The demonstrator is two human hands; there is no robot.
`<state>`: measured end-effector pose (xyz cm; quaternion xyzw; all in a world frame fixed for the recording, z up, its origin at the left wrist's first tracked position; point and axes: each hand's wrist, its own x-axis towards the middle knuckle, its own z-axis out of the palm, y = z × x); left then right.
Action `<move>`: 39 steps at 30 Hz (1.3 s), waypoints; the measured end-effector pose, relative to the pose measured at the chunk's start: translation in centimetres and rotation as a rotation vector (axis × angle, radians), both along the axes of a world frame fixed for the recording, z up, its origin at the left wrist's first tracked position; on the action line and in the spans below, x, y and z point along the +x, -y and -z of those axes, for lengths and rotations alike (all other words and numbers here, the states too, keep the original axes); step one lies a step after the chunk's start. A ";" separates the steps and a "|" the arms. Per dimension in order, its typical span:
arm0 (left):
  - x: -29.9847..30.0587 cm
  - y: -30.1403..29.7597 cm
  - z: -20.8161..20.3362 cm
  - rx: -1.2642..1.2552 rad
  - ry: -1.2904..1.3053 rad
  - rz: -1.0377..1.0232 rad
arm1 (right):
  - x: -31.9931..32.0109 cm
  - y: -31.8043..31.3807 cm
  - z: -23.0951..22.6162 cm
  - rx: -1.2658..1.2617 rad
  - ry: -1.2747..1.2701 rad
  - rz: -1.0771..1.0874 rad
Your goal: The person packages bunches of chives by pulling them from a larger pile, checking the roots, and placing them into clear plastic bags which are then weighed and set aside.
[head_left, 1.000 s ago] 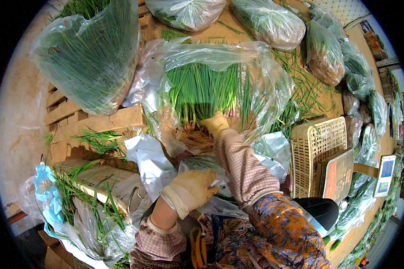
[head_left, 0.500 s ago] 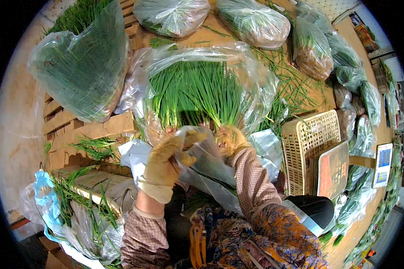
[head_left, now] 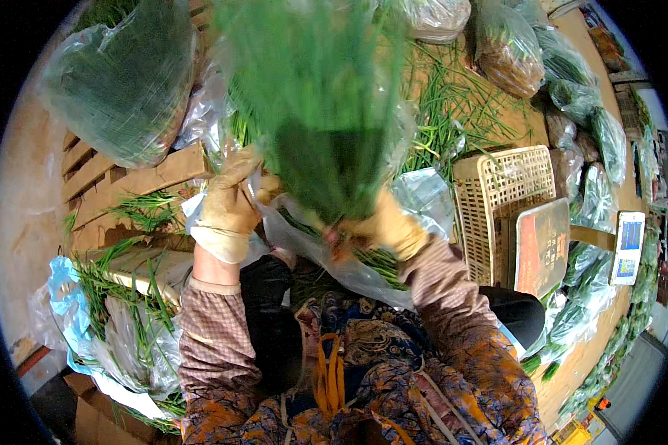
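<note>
My right hand [head_left: 393, 226], in a tan glove, is closed around the root end of a large bunch of spring onions [head_left: 326, 111]. The bunch is lifted, its green leaves pointing away from me and smeared by motion. On the left, my gloved left hand [head_left: 230, 204] pinches the edge of a clear plastic bag [head_left: 364, 283]. That bag's near edge sags between my hands, with some green stalks showing beneath it. The lifted bunch hides much of the bag.
A filled bag of greens [head_left: 126, 89] stands at far left on a wooden pallet [head_left: 141, 178]. To the right are a cream plastic basket [head_left: 505, 167], a flat panel [head_left: 543, 248] and a white-framed card [head_left: 628, 248]. Loose stalks [head_left: 453, 111] litter the surface beyond.
The spring onions, lying in the open bag before, are now raised in my right hand. My left hand has shifted left and away from me, still gripping plastic. The whole view has tilted slightly.
</note>
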<state>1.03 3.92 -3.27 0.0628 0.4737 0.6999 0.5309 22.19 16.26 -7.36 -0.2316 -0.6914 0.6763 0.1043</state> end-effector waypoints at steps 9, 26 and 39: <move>-2.9 4.8 -2.0 -0.236 -0.304 -0.133 | 10.9 5.1 12.1 0.369 0.636 -0.406; -0.7 0.1 -6.1 -0.450 -0.209 0.612 | -14.1 -3.7 17.1 0.224 0.916 0.110; 3.4 -1.8 0.3 -0.202 -0.128 -0.003 | -7.2 -1.3 5.1 -0.108 0.125 0.395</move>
